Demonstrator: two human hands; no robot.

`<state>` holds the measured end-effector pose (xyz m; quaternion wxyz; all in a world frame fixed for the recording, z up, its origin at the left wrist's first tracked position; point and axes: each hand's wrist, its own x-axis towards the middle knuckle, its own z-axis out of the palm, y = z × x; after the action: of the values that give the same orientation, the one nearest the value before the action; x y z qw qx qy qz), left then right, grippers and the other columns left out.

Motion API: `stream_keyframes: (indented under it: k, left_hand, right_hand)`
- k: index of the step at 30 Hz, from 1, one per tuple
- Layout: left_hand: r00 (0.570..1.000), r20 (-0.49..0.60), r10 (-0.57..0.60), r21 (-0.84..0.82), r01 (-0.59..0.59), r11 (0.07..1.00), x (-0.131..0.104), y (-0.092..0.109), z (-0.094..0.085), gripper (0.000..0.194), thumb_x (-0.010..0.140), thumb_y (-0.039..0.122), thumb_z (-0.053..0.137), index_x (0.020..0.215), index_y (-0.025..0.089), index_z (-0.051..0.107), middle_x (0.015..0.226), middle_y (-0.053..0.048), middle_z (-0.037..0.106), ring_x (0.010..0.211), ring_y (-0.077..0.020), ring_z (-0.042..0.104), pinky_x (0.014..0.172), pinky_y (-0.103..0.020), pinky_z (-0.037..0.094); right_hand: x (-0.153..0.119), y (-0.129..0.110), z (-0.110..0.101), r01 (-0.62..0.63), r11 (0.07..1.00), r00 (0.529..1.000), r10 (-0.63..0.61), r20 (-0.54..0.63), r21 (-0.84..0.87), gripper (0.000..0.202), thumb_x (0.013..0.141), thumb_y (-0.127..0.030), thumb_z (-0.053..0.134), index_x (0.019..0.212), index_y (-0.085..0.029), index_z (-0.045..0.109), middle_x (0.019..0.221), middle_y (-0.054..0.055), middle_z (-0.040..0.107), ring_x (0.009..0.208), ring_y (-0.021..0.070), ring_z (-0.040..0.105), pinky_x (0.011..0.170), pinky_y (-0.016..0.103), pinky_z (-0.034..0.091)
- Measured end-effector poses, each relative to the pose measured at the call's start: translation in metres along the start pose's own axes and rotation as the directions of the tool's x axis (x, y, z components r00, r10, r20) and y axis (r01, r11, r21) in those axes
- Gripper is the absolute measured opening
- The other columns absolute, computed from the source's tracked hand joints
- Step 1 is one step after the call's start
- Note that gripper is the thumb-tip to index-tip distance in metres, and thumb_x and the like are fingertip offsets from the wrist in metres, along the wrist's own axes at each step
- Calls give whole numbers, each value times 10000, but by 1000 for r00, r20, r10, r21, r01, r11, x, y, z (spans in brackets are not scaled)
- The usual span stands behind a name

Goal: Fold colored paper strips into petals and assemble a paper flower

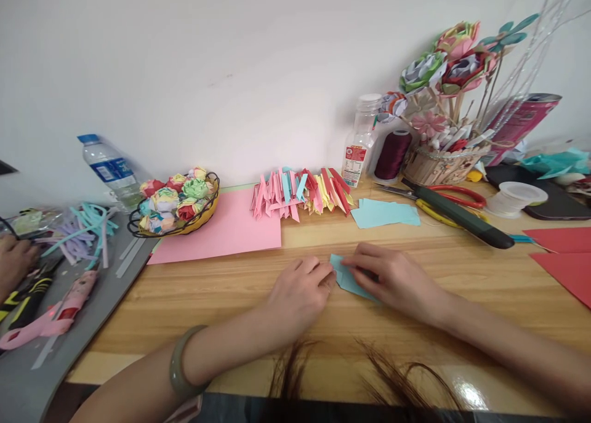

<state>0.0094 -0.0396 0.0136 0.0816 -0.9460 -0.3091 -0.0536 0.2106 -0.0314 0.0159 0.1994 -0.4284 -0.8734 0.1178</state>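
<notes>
A small piece of light blue paper (349, 280) lies on the wooden table in front of me. My right hand (392, 278) covers its right part, with thumb and fingers closed down on it. At the paper's left edge, the fingers of my left hand (302, 284) are curled together and pinch it; the fingertips are partly hidden. Behind my right hand rest several more light blue paper pieces (385, 213). A row of folded paper pieces (300, 192) in pink, blue, yellow and red stands farther back.
A basket (210, 210) of paper flowers sits on pink paper (221, 241) at back left. Right: a utility knife (462, 217), scissors (462, 195), thread spool (392, 155), clear bottle (360, 143). Left: a glue gun (60, 312), a water bottle (108, 170), another person's hand (16, 263).
</notes>
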Motion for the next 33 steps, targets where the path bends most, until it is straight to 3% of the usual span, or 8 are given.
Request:
stream_keyframes:
  k: [3,7,10,17,23,29,33]
  left_hand:
    - [998,-36,61,-70,-63,996,0,-9,4,246,891,207,404,1084,167,550,1053,-47,590,892,-164,459,780,-298,419]
    - [986,-115,120,-162,-138,977,1,-19,11,272,910,198,358,1101,202,552,1119,-8,589,885,-143,459,785,-274,410]
    - [978,-147,146,-155,-169,973,2,-22,12,294,914,170,333,1132,163,530,1158,-28,577,950,-151,464,822,-293,402]
    - [975,-120,189,-48,-196,979,6,-24,9,284,914,162,326,1117,127,521,1129,-79,575,1032,-162,470,859,-303,387]
    - [976,-110,188,-41,-194,980,7,-24,7,284,922,171,302,1090,140,529,1108,-50,574,1024,-159,461,893,-289,365]
    - [970,-147,195,15,-195,981,7,-25,8,289,926,204,309,1072,139,551,1194,-35,545,1065,-183,431,913,-317,353]
    - [975,-109,195,-17,-198,980,7,-27,8,300,930,203,302,1106,162,542,1204,-6,552,1086,-169,423,954,-314,328]
  right_hand:
    - [3,6,2,-101,994,992,98,-74,-35,220,846,-266,467,968,-166,620,806,54,587,677,149,557,596,257,420]
    - [4,9,4,-185,982,983,186,10,-23,122,818,-274,513,790,-186,593,703,11,584,608,135,535,539,243,385]
    - [2,10,7,-224,975,975,224,14,-5,101,814,-264,519,769,-185,564,684,5,583,596,132,531,521,236,375]
    - [-2,10,9,-13,994,997,4,-76,-112,169,863,-196,436,858,-169,603,791,55,577,722,156,546,621,265,428]
    - [-6,13,7,209,951,975,-222,-32,-226,206,880,-149,404,930,-158,604,847,74,580,782,177,524,649,291,441]
    - [-7,13,5,257,933,966,-259,29,-253,219,887,-134,386,933,-129,600,860,84,567,786,188,505,666,316,449]
    - [-6,11,5,250,935,968,-251,29,-250,222,887,-128,383,936,-126,599,862,86,565,791,190,506,673,319,457]
